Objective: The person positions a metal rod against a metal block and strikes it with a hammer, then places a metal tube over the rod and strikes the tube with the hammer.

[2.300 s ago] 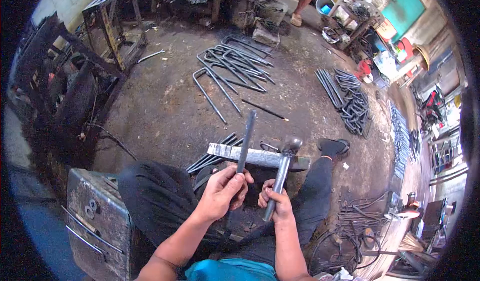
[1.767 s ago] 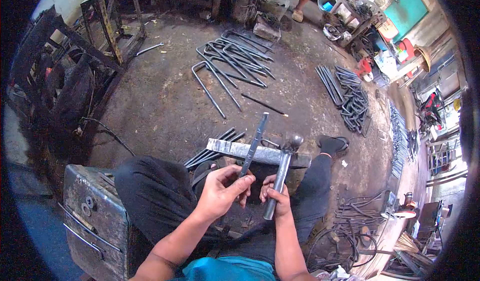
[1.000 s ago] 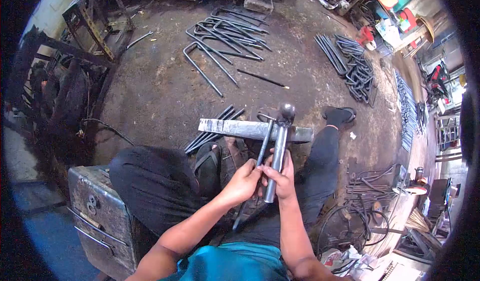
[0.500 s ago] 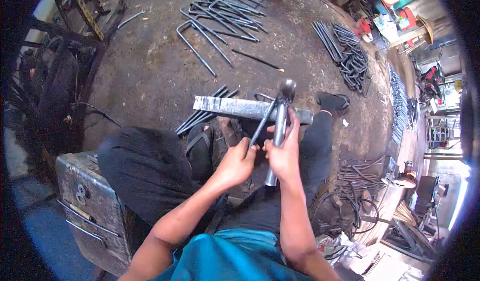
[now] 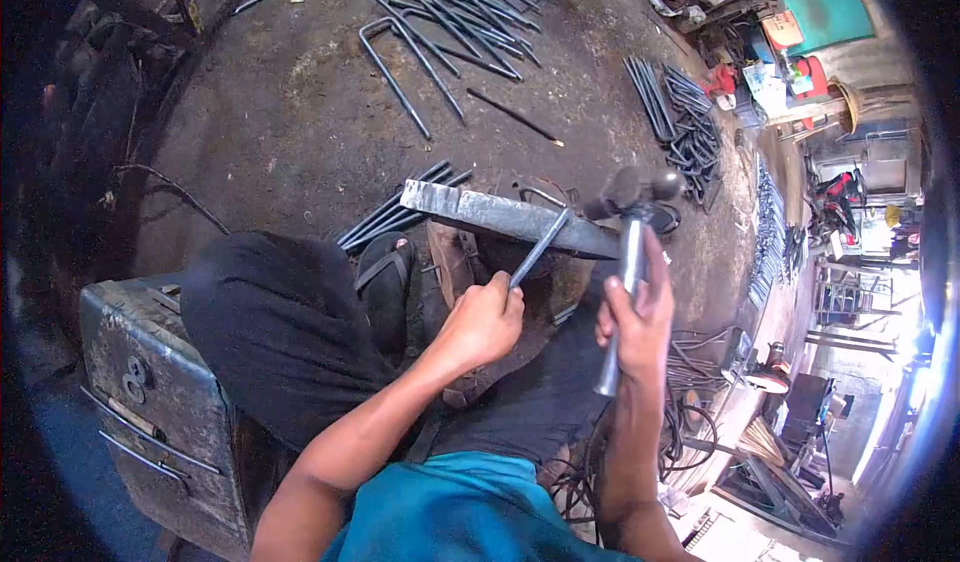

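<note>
Head view: at lower left stands a dented metal box with no legible writing. At centre the left hand closes its grip round the near end of a thin steel rod, whose far tip rests on the flat steel bar. The rod looks stiff, fairly light and smooth; holding it low keeps fingers off the tip. Right of centre the right hand clasps a head-heavy hammer, poised above the bar.

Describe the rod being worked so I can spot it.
Start at the flat steel bar in front of the person. The rod slants from the left hand onto it. Unlike the bent rods on the floor, it is straight and held.
</note>
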The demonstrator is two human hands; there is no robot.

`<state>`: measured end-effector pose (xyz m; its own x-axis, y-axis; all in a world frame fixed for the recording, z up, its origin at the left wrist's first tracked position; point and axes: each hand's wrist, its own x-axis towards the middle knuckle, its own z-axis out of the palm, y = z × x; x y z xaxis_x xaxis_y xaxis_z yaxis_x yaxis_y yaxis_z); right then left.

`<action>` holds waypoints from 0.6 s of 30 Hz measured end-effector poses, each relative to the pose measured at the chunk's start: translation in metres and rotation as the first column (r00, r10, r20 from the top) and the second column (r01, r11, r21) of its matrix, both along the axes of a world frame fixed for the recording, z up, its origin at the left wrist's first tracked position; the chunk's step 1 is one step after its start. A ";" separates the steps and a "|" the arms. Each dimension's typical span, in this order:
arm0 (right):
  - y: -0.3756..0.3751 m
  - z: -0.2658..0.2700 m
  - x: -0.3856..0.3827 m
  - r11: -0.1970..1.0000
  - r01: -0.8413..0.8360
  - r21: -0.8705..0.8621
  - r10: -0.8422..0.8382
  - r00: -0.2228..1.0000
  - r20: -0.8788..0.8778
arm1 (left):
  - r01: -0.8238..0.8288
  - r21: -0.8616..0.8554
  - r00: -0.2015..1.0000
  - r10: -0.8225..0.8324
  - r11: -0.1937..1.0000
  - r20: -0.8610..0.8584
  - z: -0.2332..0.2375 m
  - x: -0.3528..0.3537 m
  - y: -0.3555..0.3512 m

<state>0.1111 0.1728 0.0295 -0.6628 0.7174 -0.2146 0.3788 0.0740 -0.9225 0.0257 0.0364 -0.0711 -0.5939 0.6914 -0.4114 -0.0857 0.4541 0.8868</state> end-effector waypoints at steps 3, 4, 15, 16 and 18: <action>-0.001 0.029 0.015 1.000 -0.014 -0.003 0.014 1.000 0.008 | -0.005 0.002 1.000 0.005 1.000 0.025 -0.002 0.003 0.001; 0.000 0.028 0.023 1.000 -0.005 -0.004 0.005 1.000 0.020 | -0.021 0.027 1.000 0.021 0.999 0.002 -0.006 0.004 0.001; 0.039 0.014 0.041 0.973 -0.134 -0.188 0.169 0.969 0.181 | 0.048 0.045 0.999 -0.049 0.998 0.004 -0.001 -0.002 -0.007; 0.044 0.017 0.041 0.976 -0.128 -0.177 0.161 0.970 0.184 | 0.054 0.057 0.999 -0.054 0.997 0.004 0.001 -0.002 -0.007; 0.058 0.018 0.043 0.940 -0.121 -0.318 0.168 0.978 0.127 | 0.068 0.010 0.998 -0.068 0.998 -0.019 0.004 -0.004 -0.008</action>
